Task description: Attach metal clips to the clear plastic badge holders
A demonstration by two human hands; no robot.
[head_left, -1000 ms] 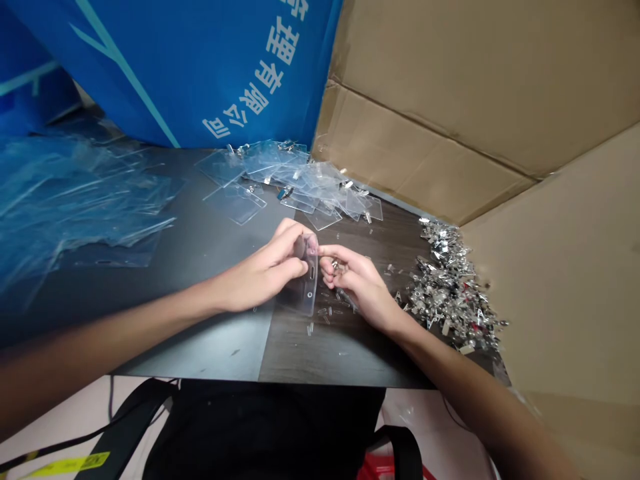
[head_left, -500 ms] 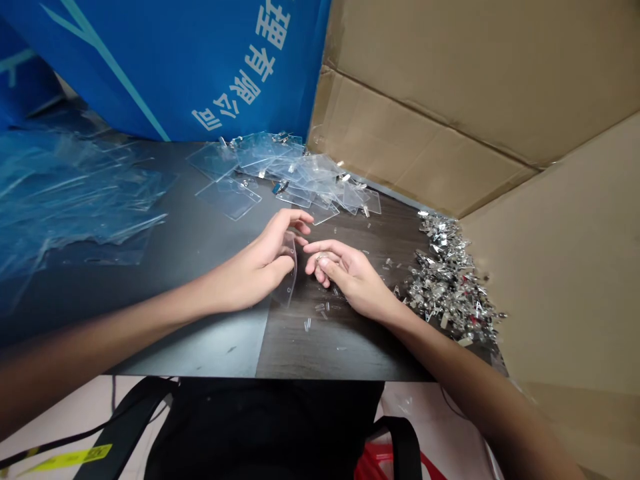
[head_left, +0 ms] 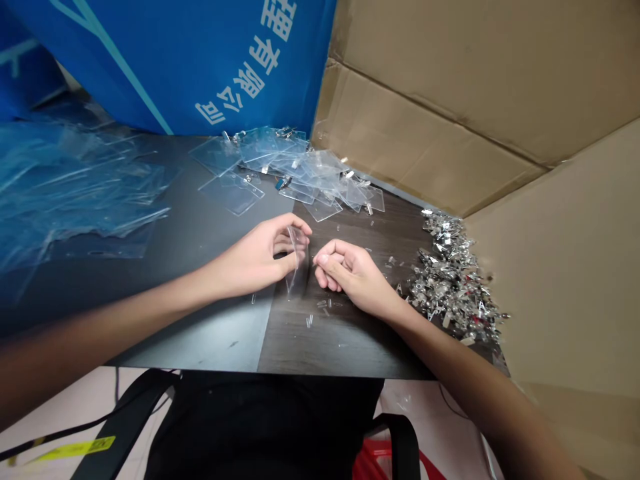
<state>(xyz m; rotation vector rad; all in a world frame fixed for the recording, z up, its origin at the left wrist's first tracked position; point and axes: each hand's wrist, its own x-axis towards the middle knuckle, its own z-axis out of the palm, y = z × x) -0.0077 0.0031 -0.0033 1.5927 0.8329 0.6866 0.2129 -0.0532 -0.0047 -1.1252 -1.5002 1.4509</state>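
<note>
My left hand point(head_left: 267, 253) pinches a clear plastic badge holder point(head_left: 293, 267) by its slotted edge, the sleeve tilted steeply above the table. Just to the right, apart from it, is my right hand point(head_left: 347, 270), its fingers curled and thumb pressed to the index finger. What lies inside that pinch is hidden by the fingers. Below the hands, several small clear plastic bits point(head_left: 310, 321) lie scattered on the dark table point(head_left: 300, 353). A heap of silvery metal badge clips point(head_left: 453, 287) lies to the right of my right hand.
Clear badge holders with metal clips on them point(head_left: 300, 170) lie piled at the back. A large stack of clear holders point(head_left: 90, 193) covers the left. Behind stand a blue printed panel point(head_left: 200, 60) and a cardboard box point(head_left: 400, 127). The table's front edge is near my body.
The left hand has shifted the badge holder and turned it more edge-on. My right hand has come away from the holder, and its extended index finger has curled in against the thumb.
</note>
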